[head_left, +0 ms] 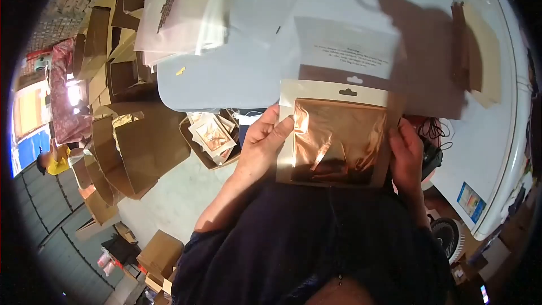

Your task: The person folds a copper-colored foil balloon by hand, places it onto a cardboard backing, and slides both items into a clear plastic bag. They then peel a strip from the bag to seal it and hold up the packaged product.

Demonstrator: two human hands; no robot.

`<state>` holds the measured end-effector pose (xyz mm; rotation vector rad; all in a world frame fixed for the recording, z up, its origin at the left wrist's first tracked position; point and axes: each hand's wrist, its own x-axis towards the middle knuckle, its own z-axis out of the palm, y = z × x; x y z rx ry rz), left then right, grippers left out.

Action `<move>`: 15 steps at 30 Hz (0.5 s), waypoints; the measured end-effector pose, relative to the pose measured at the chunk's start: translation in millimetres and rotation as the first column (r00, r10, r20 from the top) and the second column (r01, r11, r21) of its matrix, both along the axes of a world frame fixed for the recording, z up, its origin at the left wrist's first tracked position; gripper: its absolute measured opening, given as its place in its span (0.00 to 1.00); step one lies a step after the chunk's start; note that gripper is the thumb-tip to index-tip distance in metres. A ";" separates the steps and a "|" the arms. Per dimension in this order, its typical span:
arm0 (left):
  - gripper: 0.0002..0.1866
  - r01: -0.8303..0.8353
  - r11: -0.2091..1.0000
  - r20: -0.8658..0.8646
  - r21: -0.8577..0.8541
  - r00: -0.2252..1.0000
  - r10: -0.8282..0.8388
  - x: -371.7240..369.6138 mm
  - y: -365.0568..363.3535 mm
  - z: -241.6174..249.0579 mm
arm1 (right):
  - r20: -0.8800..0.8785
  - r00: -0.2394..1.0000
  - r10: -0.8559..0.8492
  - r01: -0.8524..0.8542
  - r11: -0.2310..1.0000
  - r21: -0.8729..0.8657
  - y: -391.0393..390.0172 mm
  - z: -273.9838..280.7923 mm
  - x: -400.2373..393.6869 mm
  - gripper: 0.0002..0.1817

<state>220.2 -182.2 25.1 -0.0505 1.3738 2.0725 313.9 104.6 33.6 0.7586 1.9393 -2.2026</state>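
Note:
A flat retail pack [339,135] with a pale card frame, a hang hole and a shiny copper-coloured front is held up before my chest. My left hand [270,134] grips its left edge, thumb on the front face. On the opposite edge, my right hand [405,149] is closed around the card. Just beyond the pack's top lies a clear plastic bag [347,48] with printed text, on the pale blue table [220,87].
A stack of clear printed bags [186,14] lies at the table's far left. Below the table edge, a carton [208,162] holds several similar packs [214,135]. Cardboard boxes [152,147] crowd the left. Cream card pieces [483,51] lie at right, above a black fan [447,237].

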 end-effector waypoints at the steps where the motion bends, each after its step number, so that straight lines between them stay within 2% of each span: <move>1: 0.20 0.004 0.999 -0.006 -0.033 1.000 -0.004 0.4 -0.5 0.2 | 0.001 1.000 0.019 -0.019 0.999 0.028 0.7 -1.2 0.5 0.14; 3: 0.19 0.009 0.995 -0.020 -0.098 1.000 -0.011 0.7 -1.6 0.5 | 0.001 0.998 0.059 -0.059 0.995 0.083 3.4 -3.3 1.4 0.14; 5: 0.18 0.026 0.981 0.023 -0.191 1.000 -0.022 3.2 -6.9 -3.7 | -0.014 0.998 0.069 -0.068 0.996 0.056 3.5 -3.7 2.1 0.14; 7: 0.17 0.007 0.980 0.025 -0.199 1.000 -0.002 5.5 -7.4 -3.6 | -0.029 0.996 0.084 -0.083 0.996 0.035 3.3 -3.2 2.3 0.15; 9: 0.17 -0.049 0.991 -0.013 -0.123 0.999 0.048 6.6 -1.5 2.5 | -0.045 0.993 0.105 -0.104 0.994 0.018 4.0 -0.4 -0.7 0.16; 12: 0.19 -0.112 0.992 0.076 -0.058 0.990 0.116 2.9 9.1 19.9 | -0.020 0.999 0.044 -0.045 0.998 -0.051 -2.2 9.2 -7.2 0.18; 15: 0.19 -0.063 0.989 -0.100 -0.134 0.994 0.050 3.9 7.3 12.1 | -0.029 0.999 0.026 -0.030 0.993 -0.113 -3.4 3.5 -6.4 0.19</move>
